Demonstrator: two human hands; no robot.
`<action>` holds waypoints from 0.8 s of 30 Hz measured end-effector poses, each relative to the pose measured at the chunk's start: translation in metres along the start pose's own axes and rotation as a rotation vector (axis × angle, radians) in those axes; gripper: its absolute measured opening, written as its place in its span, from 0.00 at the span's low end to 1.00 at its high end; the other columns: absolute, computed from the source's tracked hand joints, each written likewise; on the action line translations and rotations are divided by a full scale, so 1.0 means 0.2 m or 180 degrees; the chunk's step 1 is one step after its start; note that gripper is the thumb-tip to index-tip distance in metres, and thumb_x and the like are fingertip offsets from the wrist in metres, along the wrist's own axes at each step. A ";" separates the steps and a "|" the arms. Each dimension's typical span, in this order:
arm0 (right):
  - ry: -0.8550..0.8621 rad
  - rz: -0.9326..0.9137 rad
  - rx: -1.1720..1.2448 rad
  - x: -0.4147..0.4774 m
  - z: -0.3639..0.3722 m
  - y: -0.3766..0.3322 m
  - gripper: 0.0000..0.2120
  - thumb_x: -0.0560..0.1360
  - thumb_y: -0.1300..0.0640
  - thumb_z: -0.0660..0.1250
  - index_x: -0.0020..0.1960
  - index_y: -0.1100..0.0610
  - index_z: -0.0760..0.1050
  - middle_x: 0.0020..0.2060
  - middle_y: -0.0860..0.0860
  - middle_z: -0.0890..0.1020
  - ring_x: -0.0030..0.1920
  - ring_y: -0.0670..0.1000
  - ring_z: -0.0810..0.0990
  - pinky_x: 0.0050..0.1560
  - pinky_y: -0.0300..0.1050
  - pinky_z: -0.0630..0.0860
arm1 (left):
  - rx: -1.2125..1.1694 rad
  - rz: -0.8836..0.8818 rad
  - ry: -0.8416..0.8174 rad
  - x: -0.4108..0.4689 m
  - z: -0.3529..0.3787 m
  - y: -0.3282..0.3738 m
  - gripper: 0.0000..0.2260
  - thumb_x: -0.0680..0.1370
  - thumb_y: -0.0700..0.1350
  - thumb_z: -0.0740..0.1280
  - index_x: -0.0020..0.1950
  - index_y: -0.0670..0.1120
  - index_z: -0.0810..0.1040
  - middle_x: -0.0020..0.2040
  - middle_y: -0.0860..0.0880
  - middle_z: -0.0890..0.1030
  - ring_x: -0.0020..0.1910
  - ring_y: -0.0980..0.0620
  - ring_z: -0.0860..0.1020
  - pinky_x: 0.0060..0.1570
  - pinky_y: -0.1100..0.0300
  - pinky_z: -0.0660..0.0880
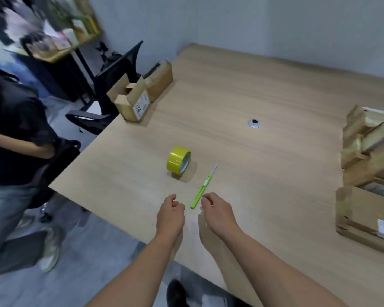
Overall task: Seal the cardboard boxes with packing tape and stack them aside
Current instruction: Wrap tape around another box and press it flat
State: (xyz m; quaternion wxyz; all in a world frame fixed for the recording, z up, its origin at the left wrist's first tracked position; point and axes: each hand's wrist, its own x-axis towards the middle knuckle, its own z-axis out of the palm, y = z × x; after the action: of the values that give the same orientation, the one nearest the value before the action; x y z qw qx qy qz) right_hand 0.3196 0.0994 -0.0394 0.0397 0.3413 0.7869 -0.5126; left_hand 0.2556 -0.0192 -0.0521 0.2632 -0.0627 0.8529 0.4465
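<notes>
Hazard: your left hand and right hand, fingers loosely curled, holding nothing, flank a green knife, blade apparently extended; tape roll on edge just beyond, open box at the far-left edge of the desk; a careless reach could cut you or roll the tape away.

A pale grey wall is running behind a light wooden table that is filling most of the view, and a round metal cable grommet is sitting in its top. A black office chair is standing at the table's far left corner on a grey floor. Beyond it, a blurred shelf unit with black legs is standing by the wall. A person in a dark top is standing at the left edge. Soft, even light is falling across the room.
</notes>
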 end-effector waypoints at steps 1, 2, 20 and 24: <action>-0.0018 -0.0008 -0.0015 0.00 0.06 -0.03 0.12 0.83 0.56 0.58 0.58 0.57 0.79 0.52 0.53 0.82 0.53 0.54 0.78 0.51 0.45 0.72 | -0.0012 -0.0022 0.0016 0.03 -0.06 -0.03 0.20 0.82 0.43 0.60 0.75 0.47 0.69 0.62 0.50 0.76 0.56 0.52 0.72 0.55 0.59 0.66; -0.0022 -0.0008 -0.0006 0.00 0.12 -0.07 0.12 0.83 0.57 0.58 0.57 0.57 0.79 0.51 0.52 0.82 0.53 0.54 0.78 0.50 0.44 0.70 | 0.0003 -0.0038 0.0028 0.06 -0.12 -0.06 0.20 0.82 0.43 0.60 0.75 0.47 0.69 0.63 0.49 0.76 0.56 0.52 0.72 0.56 0.59 0.66; -0.0325 -0.0086 0.0119 0.22 0.38 -0.37 0.13 0.84 0.53 0.56 0.56 0.57 0.77 0.46 0.50 0.79 0.49 0.51 0.74 0.42 0.42 0.67 | -0.0253 -0.0133 0.0269 0.38 -0.40 -0.04 0.21 0.82 0.43 0.59 0.75 0.48 0.69 0.53 0.53 0.76 0.55 0.50 0.75 0.56 0.56 0.70; -0.0299 -0.0128 0.0311 0.31 0.41 -0.46 0.14 0.84 0.53 0.56 0.58 0.59 0.77 0.51 0.55 0.81 0.51 0.54 0.75 0.46 0.44 0.66 | -0.0418 -0.0161 0.0361 0.47 -0.45 0.02 0.21 0.81 0.43 0.59 0.75 0.49 0.69 0.48 0.55 0.78 0.47 0.54 0.76 0.47 0.56 0.70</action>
State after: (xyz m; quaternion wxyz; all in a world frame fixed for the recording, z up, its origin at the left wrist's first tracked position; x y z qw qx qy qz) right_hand 0.1952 0.0395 -0.0317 0.0496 0.3026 0.7649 -0.5665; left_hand 0.1382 -0.0763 -0.0556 0.2210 -0.1266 0.8335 0.4903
